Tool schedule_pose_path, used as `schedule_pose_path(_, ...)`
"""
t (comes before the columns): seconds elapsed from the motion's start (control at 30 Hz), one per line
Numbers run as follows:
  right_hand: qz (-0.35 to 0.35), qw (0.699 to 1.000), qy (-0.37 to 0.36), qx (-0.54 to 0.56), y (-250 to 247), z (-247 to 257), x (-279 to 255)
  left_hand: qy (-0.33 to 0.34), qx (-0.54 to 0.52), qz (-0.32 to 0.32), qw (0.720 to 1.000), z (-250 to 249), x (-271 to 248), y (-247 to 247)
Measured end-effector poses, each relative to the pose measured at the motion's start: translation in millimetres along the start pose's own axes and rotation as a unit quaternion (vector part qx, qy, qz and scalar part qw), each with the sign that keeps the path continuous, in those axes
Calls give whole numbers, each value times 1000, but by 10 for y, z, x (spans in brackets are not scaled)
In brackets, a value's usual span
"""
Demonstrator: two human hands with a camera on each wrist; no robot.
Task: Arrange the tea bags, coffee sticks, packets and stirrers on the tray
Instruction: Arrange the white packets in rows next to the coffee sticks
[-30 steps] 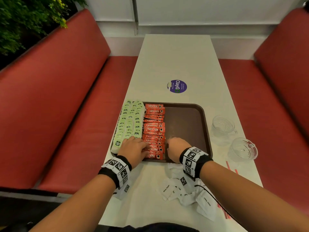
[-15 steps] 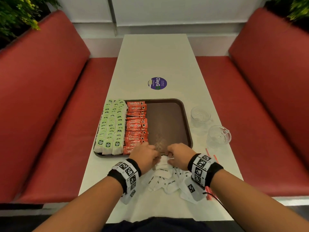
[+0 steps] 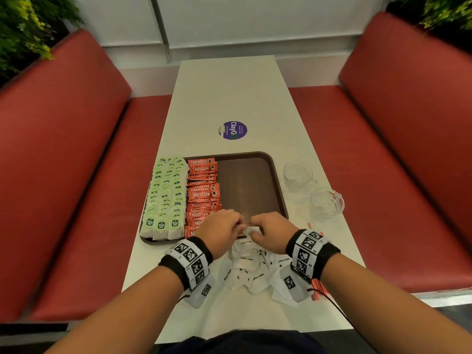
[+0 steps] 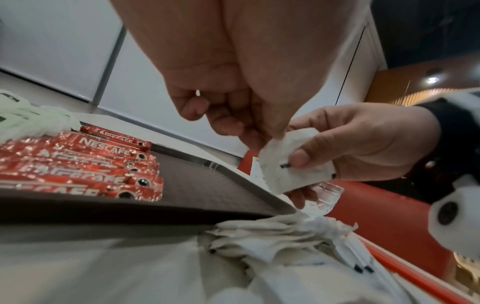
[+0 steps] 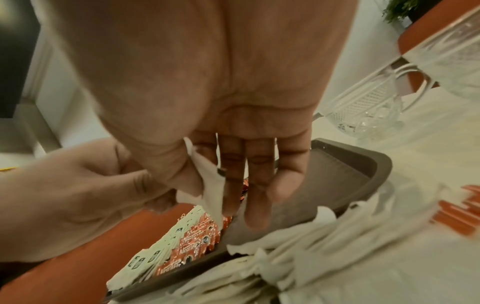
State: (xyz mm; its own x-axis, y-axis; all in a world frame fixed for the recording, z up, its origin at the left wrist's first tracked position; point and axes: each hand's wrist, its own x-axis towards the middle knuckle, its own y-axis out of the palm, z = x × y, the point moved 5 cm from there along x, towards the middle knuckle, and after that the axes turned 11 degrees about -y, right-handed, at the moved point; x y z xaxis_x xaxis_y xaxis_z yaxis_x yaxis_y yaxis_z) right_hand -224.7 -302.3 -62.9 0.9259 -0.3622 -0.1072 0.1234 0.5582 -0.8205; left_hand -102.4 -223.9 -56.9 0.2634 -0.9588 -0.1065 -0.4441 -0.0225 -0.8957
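Sugar pile (image 3: 251, 273): loose white packets on the table (image 3: 229, 93), touching the tray's near rim.
Held packet (image 4: 291, 162): above that rim; right hand (image 3: 272, 232) pinches it, thumb on top, other fingers nearly straight.
Left hand (image 3: 221, 232): fingers curled, pinching the packet's upper edge.
Advice: square it flat, then lay it beside the coffee sticks (image 3: 203, 195).
Tray (image 3: 277, 175): right half bare, ample room; the raised rim could snag a low packet.
Tea bags (image 3: 166, 198): fill the tray's left edge.
Stirrers (image 3: 316, 290): off the tray's near-right corner.
Glass cups (image 3: 313, 190): 2, just right of the tray; keep elbows clear.
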Motion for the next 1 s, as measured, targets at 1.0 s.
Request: schedule_pose_path(1.0, -113, 992, -27, 40, -217, 63, 470, -57, -130, -59, 988, 144, 342, -405)
